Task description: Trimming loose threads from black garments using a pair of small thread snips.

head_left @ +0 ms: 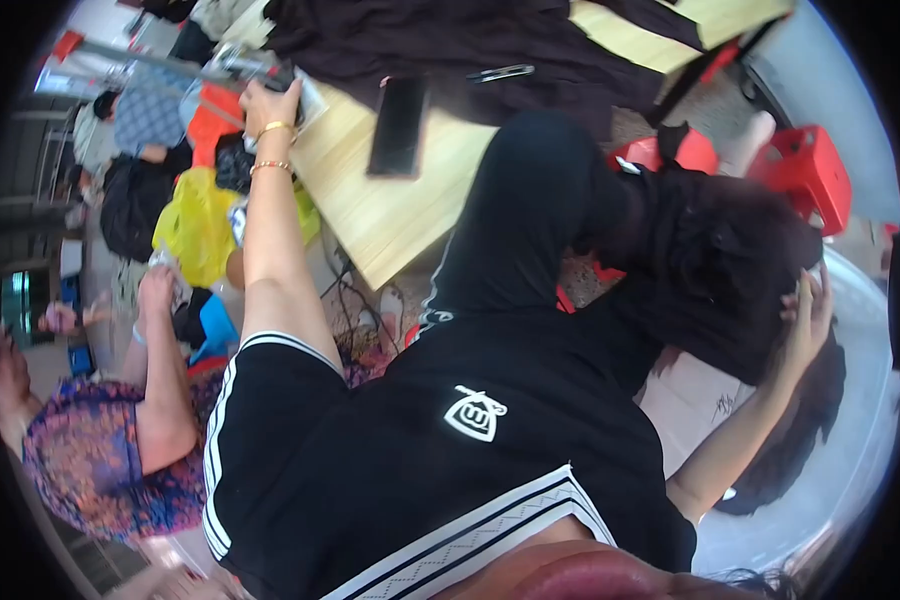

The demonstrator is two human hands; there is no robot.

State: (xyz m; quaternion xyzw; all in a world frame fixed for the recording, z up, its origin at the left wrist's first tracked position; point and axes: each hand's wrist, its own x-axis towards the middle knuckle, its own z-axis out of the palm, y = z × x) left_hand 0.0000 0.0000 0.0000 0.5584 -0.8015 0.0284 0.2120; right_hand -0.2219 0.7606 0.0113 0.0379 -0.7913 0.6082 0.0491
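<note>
My left hand (pixel 273 108), with bangles at the wrist, reaches to the far left corner of a pale wood table (pixel 370 225). Its fingers curl over a small dark thing (pixel 282 78) that I cannot make out. At the right, my right hand (pixel 810 312) grips the edge of a bunched black garment (pixel 705 265), which lies across my right leg. A dark phone (pixel 400 127) lies on the table near my left hand. Farther back, dark cloth (pixel 440 45) spreads over the tabletop, and a slim silver tool like thread snips (pixel 500 73) rests on it.
Red plastic stools (pixel 805 180) stand beyond the garment. At the right is a large pale tub (pixel 860 420) with dark cloth (pixel 795 430) in it. A yellow plastic bag (pixel 195 228) hangs left of the table. Another person in a floral top (pixel 90 450) sits close on my left.
</note>
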